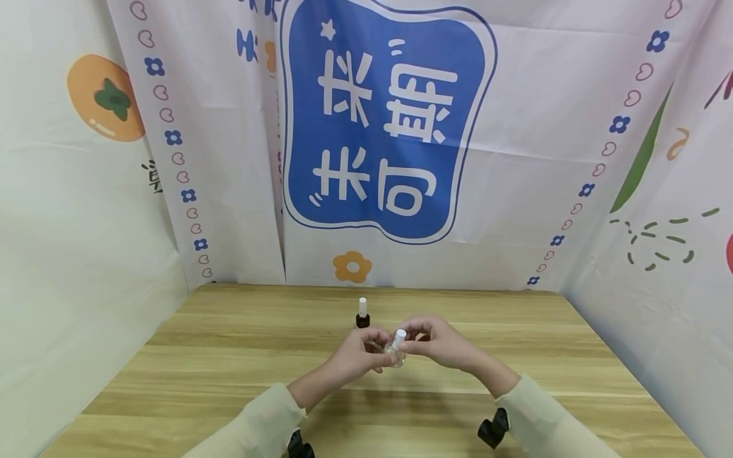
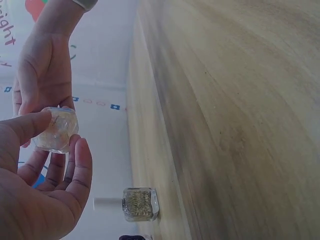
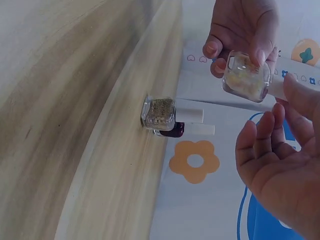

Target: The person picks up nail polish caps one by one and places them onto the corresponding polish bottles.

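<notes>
My left hand [image 1: 356, 357] grips a clear glass nail polish bottle [image 2: 61, 131] with pale, yellowish-white contents, thumb on one face and fingers round the other side. The bottle is held up over the wooden table, its white cap [image 1: 399, 338] tilted upward. Thumb and fingertips of my right hand [image 1: 439, 343] pinch that cap; its other fingers curl loosely in the right wrist view. Behind the hands stand a gold-glitter nail polish bottle [image 3: 160, 114] and a dark red one [image 1: 363, 320], both with white caps. In the head view the left hand hides the glitter bottle.
The wood-grain table [image 1: 240, 356] reaches back to a printed cloth [image 1: 515, 210] with a blue emblem. More white cloth hangs at the left and right sides. Black wrist cameras [image 1: 494, 429] sit at both sleeves.
</notes>
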`<state>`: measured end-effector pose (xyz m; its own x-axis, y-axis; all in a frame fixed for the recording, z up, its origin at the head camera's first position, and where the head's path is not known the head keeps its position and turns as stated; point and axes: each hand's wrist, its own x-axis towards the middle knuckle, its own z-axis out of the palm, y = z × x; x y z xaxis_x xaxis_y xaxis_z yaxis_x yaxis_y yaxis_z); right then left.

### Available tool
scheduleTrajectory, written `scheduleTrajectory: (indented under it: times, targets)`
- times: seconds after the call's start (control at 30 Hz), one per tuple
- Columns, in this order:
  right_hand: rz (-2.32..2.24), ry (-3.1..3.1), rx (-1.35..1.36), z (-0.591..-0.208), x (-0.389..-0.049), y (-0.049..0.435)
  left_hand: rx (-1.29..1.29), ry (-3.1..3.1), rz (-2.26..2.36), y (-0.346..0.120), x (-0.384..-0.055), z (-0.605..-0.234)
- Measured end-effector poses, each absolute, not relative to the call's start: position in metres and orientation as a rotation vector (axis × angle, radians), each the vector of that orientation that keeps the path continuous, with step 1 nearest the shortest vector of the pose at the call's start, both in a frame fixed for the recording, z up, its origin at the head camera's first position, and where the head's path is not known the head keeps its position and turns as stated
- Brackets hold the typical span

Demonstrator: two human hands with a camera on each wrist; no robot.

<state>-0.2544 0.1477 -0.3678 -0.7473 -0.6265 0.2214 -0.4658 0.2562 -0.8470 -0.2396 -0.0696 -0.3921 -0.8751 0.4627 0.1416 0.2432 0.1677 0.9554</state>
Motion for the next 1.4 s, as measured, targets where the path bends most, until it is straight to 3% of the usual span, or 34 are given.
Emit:
scheduleTrajectory:
  times: [1.17, 1.4]
  targets:
    - [-1.671, 2.527, -0.787, -0.383, -0.248, 0.142, 0.656, 2.365, 1.789, -0.060, -0.238, -0.397]
    - [-1.656, 2.533, -0.746, -0.356, -0.225, 0.136, 0.677, 2.368, 1.780, -0.060, -0.240, -0.400]
